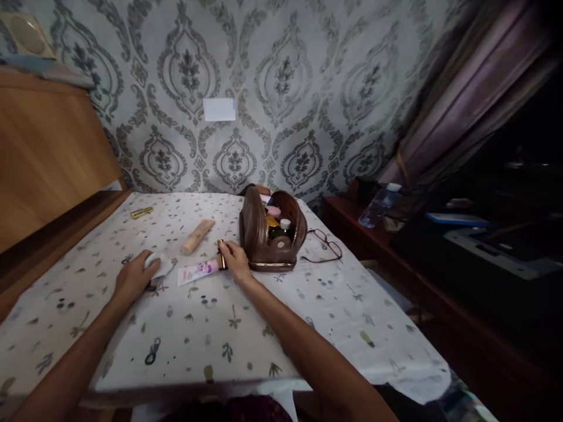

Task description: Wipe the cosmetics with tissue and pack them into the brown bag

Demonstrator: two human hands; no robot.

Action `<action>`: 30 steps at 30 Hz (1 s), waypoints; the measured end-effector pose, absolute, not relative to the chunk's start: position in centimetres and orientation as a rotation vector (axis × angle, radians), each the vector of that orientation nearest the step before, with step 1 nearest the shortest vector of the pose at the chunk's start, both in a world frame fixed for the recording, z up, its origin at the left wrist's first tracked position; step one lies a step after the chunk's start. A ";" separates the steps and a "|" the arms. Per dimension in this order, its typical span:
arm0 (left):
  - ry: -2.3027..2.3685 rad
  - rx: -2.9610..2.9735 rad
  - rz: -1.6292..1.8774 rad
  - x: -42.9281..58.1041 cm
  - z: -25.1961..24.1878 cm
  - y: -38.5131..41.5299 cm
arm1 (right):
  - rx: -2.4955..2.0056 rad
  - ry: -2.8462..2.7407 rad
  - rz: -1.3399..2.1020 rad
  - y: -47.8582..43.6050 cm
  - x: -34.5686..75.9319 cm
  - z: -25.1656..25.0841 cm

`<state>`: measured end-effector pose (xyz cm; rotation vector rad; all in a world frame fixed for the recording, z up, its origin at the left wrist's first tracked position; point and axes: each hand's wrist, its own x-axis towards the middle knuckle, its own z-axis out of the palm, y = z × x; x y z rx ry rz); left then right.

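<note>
My left hand (pixel 134 275) is closed on a crumpled white tissue (pixel 160 264) at the left of the table. Something small and dark shows under its fingers, too hidden to name. With thumb and fingers, my right hand (pixel 236 259) grips a gold and dark lipstick tube (pixel 221 255), held upright. Just left of that lies a white and pink squeeze tube (pixel 197 272). A beige squeeze tube (pixel 197 236) rests farther back. Beside my right hand stands an open brown toiletry bag (pixel 257 234), with several bottles and pink items inside.
Red-framed glasses (pixel 324 246) lie right of the bag. A small gold item (pixel 141 213) is at the back left of the patterned tablecloth (pixel 189 334). A wooden cabinet (pixel 53 135) borders the left; a clear plastic bottle (pixel 380 205) sits on the dark red ledge at right.
</note>
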<state>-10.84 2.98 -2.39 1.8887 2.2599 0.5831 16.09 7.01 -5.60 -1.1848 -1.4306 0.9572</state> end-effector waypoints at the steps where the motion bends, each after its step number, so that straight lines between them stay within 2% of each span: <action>1: 2.254 1.887 0.608 -10.8 -2.4 3.0 | -1.214 -1.452 0.916 7.1 16.0 -5.7; 8: 2.111 1.867 0.902 -10.7 -2.3 2.8 | -1.228 -1.646 0.741 5.5 16.0 -5.2; 13: 2.095 1.780 1.028 -10.9 -2.7 2.9 | -1.063 -1.948 0.450 2.3 14.4 -3.4; 16: 2.056 1.757 1.075 -11.0 -3.2 3.1 | -1.059 -2.174 0.505 0.4 12.4 -2.7; 21: 1.998 1.754 1.103 -10.8 -3.7 3.4 | -1.310 -2.430 0.529 -1.2 8.7 -1.9; 30: 1.917 1.829 1.079 -10.7 -3.5 3.3 | -1.422 -2.466 0.434 0.1 5.9 -1.9</action>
